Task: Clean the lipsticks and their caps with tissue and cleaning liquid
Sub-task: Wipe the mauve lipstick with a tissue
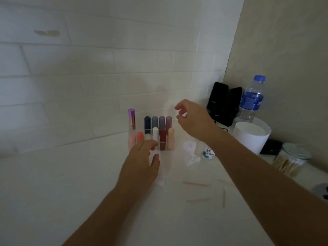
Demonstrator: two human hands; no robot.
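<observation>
lipsticks (162, 139) upright in two rows, long axes vertical

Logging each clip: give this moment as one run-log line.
left hand open, near lipsticks | right hand raised, hold unclear | tissue, small bottle on counter

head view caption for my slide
Left hand and right hand hover by upright lipsticks on a white counter, with crumpled tissue and a small bottle beside them.
</observation>
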